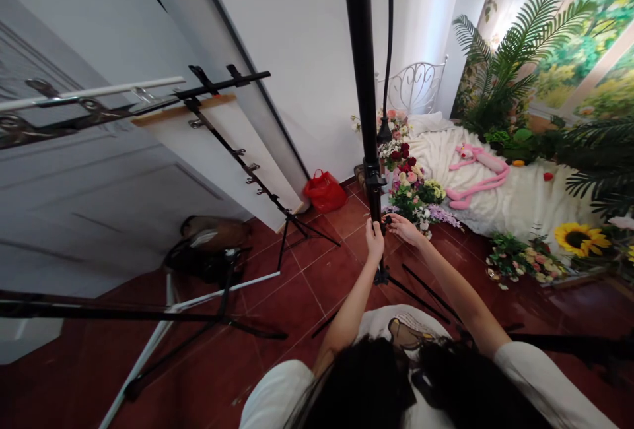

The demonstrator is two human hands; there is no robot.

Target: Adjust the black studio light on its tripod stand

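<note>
Two sections of long black hair (pixel 347 383) hang nearest the camera, over one white short-sleeved shirt (pixel 277 389). One black tubular stand (pixel 364 79) rises ahead from the red tiled floor (pixel 317 290). Left hand (pixel 375 239): fingers clamped around the stand. Right hand (pixel 405 228): fingers together on one small black knob (pixel 387 220) beside it. One red plastic bag (pixel 325 193) sits leftward.

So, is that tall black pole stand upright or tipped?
Upright: the tall black pole stand rises from thin black legs spread over the red tiled floor, the left hand gripping it.
</note>
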